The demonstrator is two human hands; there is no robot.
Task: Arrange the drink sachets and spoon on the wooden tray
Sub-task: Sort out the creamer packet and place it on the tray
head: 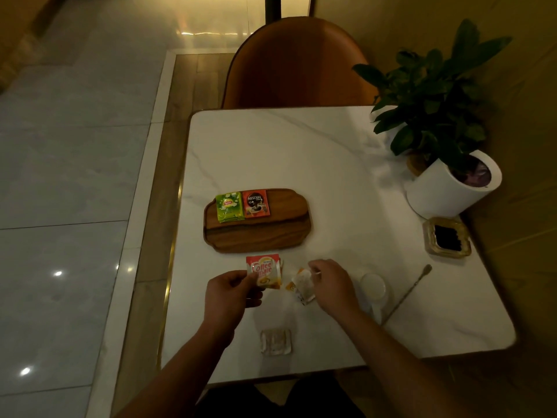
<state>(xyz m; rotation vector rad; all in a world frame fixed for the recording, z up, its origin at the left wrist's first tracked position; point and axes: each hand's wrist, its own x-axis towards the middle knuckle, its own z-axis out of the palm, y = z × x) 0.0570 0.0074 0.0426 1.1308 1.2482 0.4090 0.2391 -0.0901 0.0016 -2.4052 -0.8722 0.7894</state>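
Tray (pixel 271 236): green sachet (pixel 229 207), red sachet (pixel 256 203) in row. Left hand (pixel 230 292) pinches creamer sachet (pixel 266 273); right hand (pixel 331 286) pinches white sachet (pixel 303 285), likely next in row. Spoon (pixel 407 292) waits on counter (pixel 301 152).

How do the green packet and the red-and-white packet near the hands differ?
The green packet lies flat on the wooden tray; the red-and-white packet is off the tray, pinched in the left hand. The green one is untouched and sits beside an orange-red packet; the red-and-white one is tilted up. Both are small, squarish drink packets.
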